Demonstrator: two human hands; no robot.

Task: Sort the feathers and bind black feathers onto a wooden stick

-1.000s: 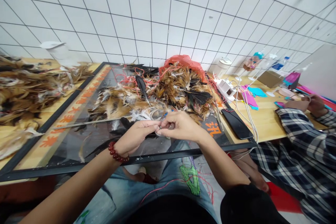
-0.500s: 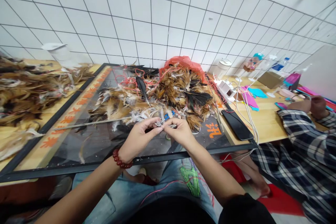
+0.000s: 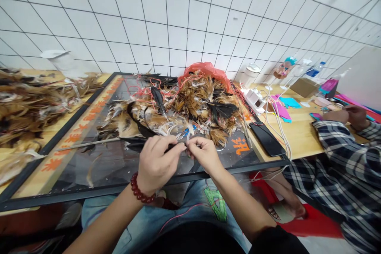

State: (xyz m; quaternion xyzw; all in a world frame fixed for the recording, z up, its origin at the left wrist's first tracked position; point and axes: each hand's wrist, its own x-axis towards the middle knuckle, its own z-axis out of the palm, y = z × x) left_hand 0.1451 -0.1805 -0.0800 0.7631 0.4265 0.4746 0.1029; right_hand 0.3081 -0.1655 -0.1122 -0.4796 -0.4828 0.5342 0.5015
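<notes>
My left hand (image 3: 159, 162), with a red bead bracelet (image 3: 139, 190) at the wrist, is closed in a pinch on a black feather (image 3: 139, 123). The feather's curved vane rises behind the knuckles to the upper left. Touching or almost touching its fingertips, my right hand (image 3: 204, 152) pinches too. A thin whitish quill or strip (image 3: 187, 138) stands up at the right fingertips; its lower end is hidden. Just beyond both hands lie pale quills (image 3: 171, 127) and a small blue item (image 3: 190, 130). Behind them is a heap of brown feathers (image 3: 193, 99).
The feathers lie on a dark-framed glass panel (image 3: 71, 174). More feathers (image 3: 26, 107) cover the left side. A red plastic bag (image 3: 205, 71) sits behind the heap. To the right are a phone (image 3: 268, 139), white cables (image 3: 281, 127) and a co-worker's plaid sleeve (image 3: 336, 143).
My left hand has turned knuckles-up and now has a black feather in it, pointing up and left. My right hand stays near the same spot, still pinching. The view has shifted slightly.
</notes>
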